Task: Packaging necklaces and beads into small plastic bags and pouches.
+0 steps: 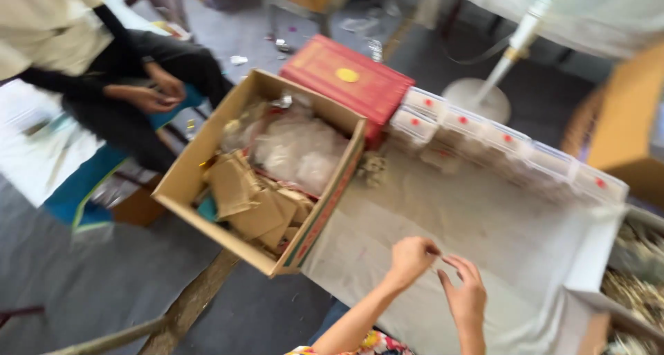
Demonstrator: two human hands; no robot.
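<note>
Both hands are held low over the cloth-covered desk (477, 217), fingertips drawn together in front of the body. The left hand (413, 258) is pinched shut, thumb against forefinger, and the right hand (467, 293) is curled close beside it, its fingertips almost meeting the left's; whether anything is clamped between them cannot be told, as the picture is blurred and anything held there is too small to make out. Just to the left, an open cardboard box (263, 168) is seen overhanging the desk edge, filled with brown paper scraps and crumpled clear plastic. Behind it a flat red box with a gold disc (346, 78) is laid at the desk's far corner. A row of small clear cases with red dots (505, 144) is lined along the far edge. At upper left, another person's hands (149, 92) are held together over a dark lap, well apart from the desk.
</note>
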